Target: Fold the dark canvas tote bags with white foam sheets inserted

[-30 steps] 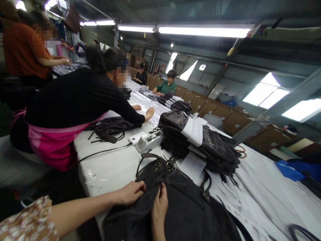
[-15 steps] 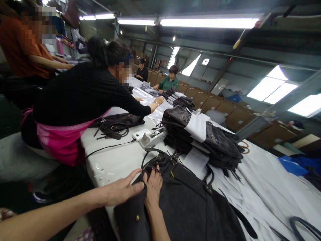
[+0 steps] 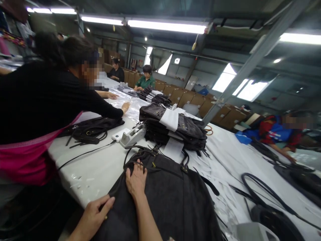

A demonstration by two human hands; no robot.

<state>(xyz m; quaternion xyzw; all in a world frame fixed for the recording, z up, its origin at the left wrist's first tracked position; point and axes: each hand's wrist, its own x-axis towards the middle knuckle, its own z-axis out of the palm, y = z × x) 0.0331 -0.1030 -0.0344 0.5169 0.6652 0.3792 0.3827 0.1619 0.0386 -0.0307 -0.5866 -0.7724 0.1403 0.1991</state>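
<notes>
A large dark handbag [image 3: 165, 190] with brass fittings lies on the white-covered table [image 3: 82, 187] directly in front of me. My right hand [image 3: 136, 177] rests flat on its upper left part, fingers stretched toward the zip and straps. Lower down, my left hand [image 3: 94, 212] grips the bag's left edge, thumb on top; its other fingers are partly hidden. A thin strap [image 3: 132, 164] runs close by my right fingertips. The bag's handle [image 3: 186, 159] lies against its top side.
Beyond the bag stand a tape dispenser [image 3: 132, 135], a white device with a cable [image 3: 120, 134] and a stack of dark bags [image 3: 173, 129] with white paper bands. A co-worker in black [image 3: 62, 90] leans over the table at left; another person [image 3: 278, 134] works at right.
My left hand has moved down along the bag's left edge, and that side now lies spread flatter. My right hand stays on the bag. The view has turned right, revealing another person.
</notes>
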